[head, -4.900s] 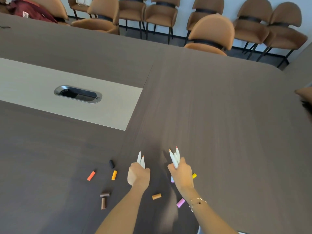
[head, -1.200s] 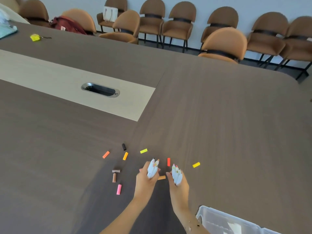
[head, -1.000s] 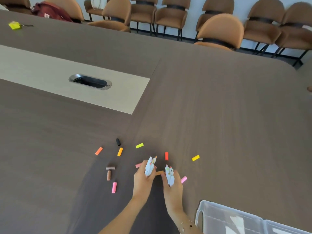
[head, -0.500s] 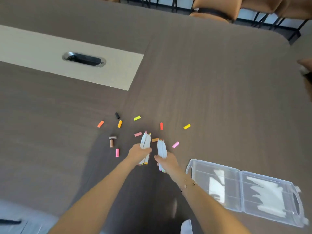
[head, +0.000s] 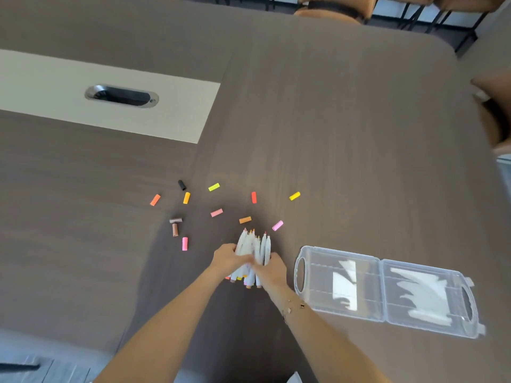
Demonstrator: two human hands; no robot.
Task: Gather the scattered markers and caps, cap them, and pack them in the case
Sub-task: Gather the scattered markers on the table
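The markers (head: 253, 251) are showing as one bundle of white barrels, uncapped, their coloured tips pointing away from the person and their coloured tail ends poking out below the fists; the bundle is sitting low over the dark table (head: 359, 150), just left of the case (head: 384, 288). The left hand (head: 227, 258) is curling round the left side of the bundle and the right hand (head: 269, 268) is curling round its right side, the two hands pressing close together.

Half a second ago each hand was gripping its own separate cluster with a gap between; now the clusters are merging into a single bunch; the caps are lying just as they were.

The caps are lying scattered beyond the hands: a black cap (head: 181, 185), an orange-red cap (head: 155, 199), an amber cap (head: 186, 197), a lime cap (head: 214, 187), a red cap (head: 253, 197), a yellow cap (head: 294, 196), a salmon cap (head: 216, 212), an orange cap (head: 245, 220), a lilac-pink cap (head: 277, 225), two brown caps (head: 175, 225) touching in a T shape, and a hot-pink cap (head: 184, 243); the clear case is lying opened flat, both halves up, a handle slot at each end; a cable port (head: 121, 95) is sitting in the pale strip (head: 41, 87) far left; chairs (head: 331, 9) are lining the far edge.
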